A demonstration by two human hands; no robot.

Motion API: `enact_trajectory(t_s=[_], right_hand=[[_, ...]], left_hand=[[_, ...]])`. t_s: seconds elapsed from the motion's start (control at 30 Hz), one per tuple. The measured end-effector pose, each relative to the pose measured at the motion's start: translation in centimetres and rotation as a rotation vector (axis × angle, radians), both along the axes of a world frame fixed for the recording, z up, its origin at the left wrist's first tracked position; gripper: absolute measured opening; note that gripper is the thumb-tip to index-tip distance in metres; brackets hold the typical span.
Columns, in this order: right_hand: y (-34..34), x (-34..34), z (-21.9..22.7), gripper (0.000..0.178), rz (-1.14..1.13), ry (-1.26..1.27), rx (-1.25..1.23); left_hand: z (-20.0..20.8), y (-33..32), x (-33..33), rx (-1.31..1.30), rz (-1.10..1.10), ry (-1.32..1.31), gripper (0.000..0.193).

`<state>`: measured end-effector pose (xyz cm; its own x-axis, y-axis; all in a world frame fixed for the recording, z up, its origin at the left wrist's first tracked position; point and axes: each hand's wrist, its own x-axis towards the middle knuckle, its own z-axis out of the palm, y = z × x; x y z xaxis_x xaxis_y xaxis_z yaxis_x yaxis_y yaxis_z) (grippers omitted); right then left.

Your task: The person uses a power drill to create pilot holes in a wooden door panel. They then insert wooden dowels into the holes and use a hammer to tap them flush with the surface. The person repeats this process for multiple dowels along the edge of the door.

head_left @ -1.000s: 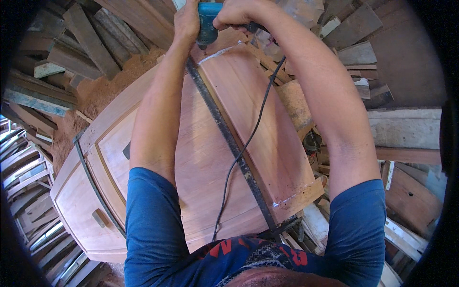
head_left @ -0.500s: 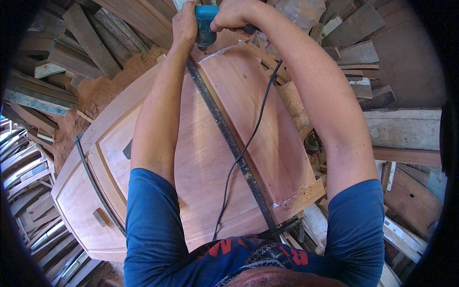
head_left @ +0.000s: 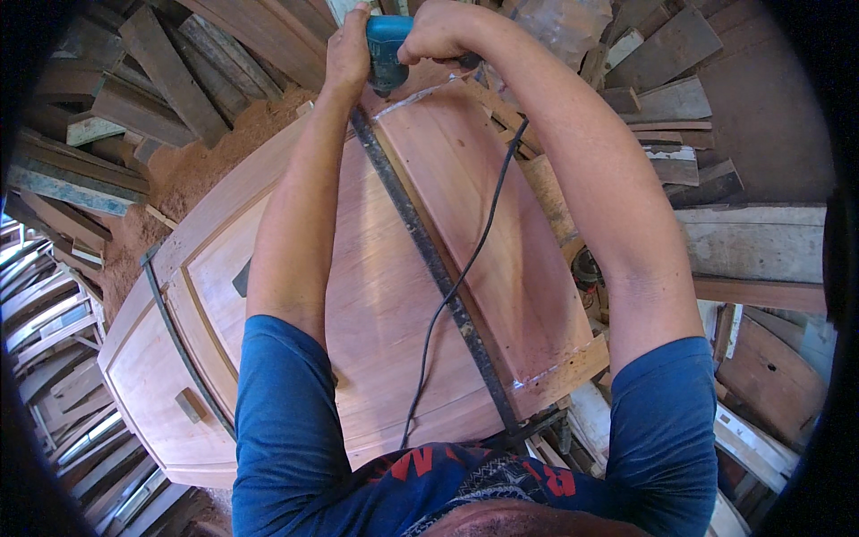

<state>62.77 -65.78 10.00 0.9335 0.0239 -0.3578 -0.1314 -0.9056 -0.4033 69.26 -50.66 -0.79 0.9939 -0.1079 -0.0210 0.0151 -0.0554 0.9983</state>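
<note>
At the far end of a large wooden panel door [head_left: 376,295], both my arms reach out to a teal power drill [head_left: 387,55] held nose down. My right hand [head_left: 440,34] is closed round its rear grip. My left hand [head_left: 347,52] is pressed against the drill's left side, its fingers partly hidden. The tip of the drill is over the door's far edge, and I cannot make out whether it touches the wood. A black cord [head_left: 483,234] trails from near my right arm across the door toward me.
A dark metal bar clamp [head_left: 420,228] lies across the door, and a thinner one [head_left: 174,327] crosses it further left. A small wood block [head_left: 190,405] sits on the panel. Sawdust [head_left: 183,179] and stacked boards [head_left: 170,76] lie left; more offcuts [head_left: 752,237] are at right.
The drill and both hands have shifted very slightly toward me in the picture. My hold on the drill looks the same.
</note>
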Motion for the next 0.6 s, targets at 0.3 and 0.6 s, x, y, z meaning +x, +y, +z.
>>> enact_trajectory(t_s=[0.3,0.6], right_hand=[[-0.5,0.5,-1.2,0.037,0.004,0.008,0.001],[-0.4,-0.1,-1.0,0.038,0.027,-0.006,-0.028]], left_hand=[[-0.1,0.5,-0.6,-0.014,-0.075,0.052,0.078],[0.7,0.3,-1.4,0.096,-0.127,-0.014,0.075]])
